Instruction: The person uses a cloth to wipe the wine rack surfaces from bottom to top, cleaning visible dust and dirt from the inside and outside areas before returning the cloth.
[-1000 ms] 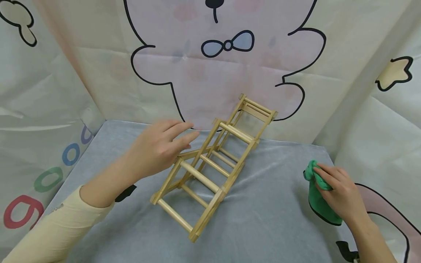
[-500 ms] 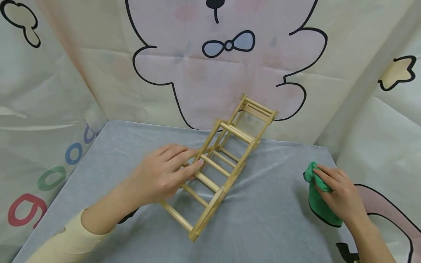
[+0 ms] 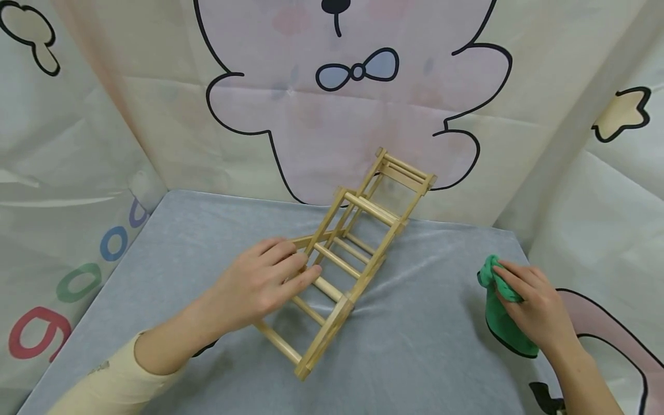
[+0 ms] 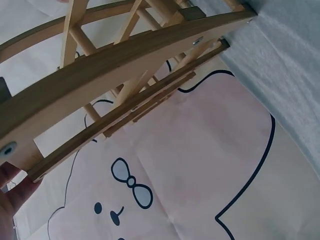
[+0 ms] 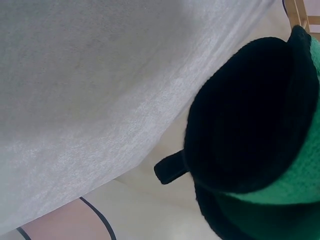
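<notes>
A pale wooden ladder-like rack (image 3: 339, 262), built in tiers with round rungs, stands slantwise on the grey-blue cloth cover. My left hand (image 3: 259, 285) holds its near left upper corner, fingers bent over the wood and hiding that joint. In the left wrist view, fingertips (image 4: 22, 192) meet the end of a rail below a long wooden side bar (image 4: 105, 80). On the right, my right hand (image 3: 536, 305) grips a bunched green cloth (image 3: 505, 325) with black edging, which hangs down from the fingers. The right wrist view shows the cloth's dark folded opening (image 5: 240, 115) up close.
Grey-blue fabric (image 3: 425, 346) covers the tabletop. Light printed sheets (image 3: 155, 115) enclose the back and both sides, and the rack's far end overlaps the back sheet. Black straps show at the left wrist (image 3: 204, 349) and the right wrist (image 3: 544, 397).
My left hand has come down from above the rack's left side onto its near upper corner, fingers now bent on the wood. The right hand and green cloth stay put.
</notes>
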`<state>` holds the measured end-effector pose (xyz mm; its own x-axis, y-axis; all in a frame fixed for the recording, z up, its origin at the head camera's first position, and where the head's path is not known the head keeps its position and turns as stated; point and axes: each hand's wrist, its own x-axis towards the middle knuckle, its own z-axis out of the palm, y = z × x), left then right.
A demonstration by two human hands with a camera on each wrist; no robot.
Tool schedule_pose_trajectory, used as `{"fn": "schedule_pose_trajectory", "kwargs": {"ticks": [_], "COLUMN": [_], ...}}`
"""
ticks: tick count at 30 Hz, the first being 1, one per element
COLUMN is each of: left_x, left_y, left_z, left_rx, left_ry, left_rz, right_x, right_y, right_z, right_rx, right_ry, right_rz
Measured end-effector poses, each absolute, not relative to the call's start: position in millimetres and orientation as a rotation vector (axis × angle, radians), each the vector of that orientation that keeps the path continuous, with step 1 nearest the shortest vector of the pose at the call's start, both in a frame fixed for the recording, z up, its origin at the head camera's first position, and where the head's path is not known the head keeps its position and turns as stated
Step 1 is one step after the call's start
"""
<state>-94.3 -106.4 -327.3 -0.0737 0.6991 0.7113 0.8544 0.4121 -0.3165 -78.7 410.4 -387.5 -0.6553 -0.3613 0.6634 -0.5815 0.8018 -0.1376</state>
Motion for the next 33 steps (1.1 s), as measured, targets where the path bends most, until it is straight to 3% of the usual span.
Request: {"fn": "schedule_pose_trajectory", "kwargs": {"ticks": [24, 33], "left_x": [-172.2, -177.4], "left_y": [-146.9, -149.6], "left_z": [-320.6, -323.8], "left_rx": [-1.32, -1.268], "left_ry": [-1.823, -1.893], "left_rz": [-0.392, -0.372], "right_x": [-79.9, -77.8], "right_y": [409.9, 411.0], "right_z": [-385.7, -388.2], "right_rx": [0.68, 0.671], "right_ry": [-2.387, -2.408], "right_rz": [0.467, 0.47]}}
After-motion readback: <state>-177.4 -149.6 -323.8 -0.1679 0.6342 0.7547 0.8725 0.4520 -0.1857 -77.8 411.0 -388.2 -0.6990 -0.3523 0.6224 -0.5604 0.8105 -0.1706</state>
